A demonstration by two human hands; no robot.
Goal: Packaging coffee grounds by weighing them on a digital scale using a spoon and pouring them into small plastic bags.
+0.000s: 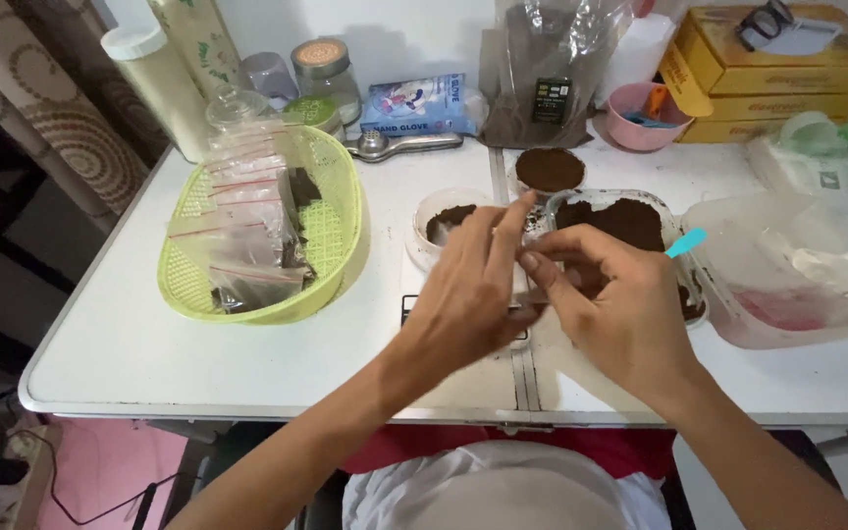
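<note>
My left hand (468, 290) and my right hand (615, 304) meet over the middle of the white table (139, 344). Together they pinch a small clear plastic bag (534, 243) between fingertips. A turquoise spoon handle (686, 242) sticks out past my right hand. Just behind the hands stand a clear tray of dark brown powder (620, 221), a small round tub of powder (444, 221) and a second round tub heaped with powder (550, 170).
A lime green basket (336, 211) holding several small zip bags of powder sits at left. Clear plastic tubs (797, 275) stand at right. Jars, a big bag of powder (542, 79), a pink cup (640, 118) and yellow boxes (768, 69) line the back.
</note>
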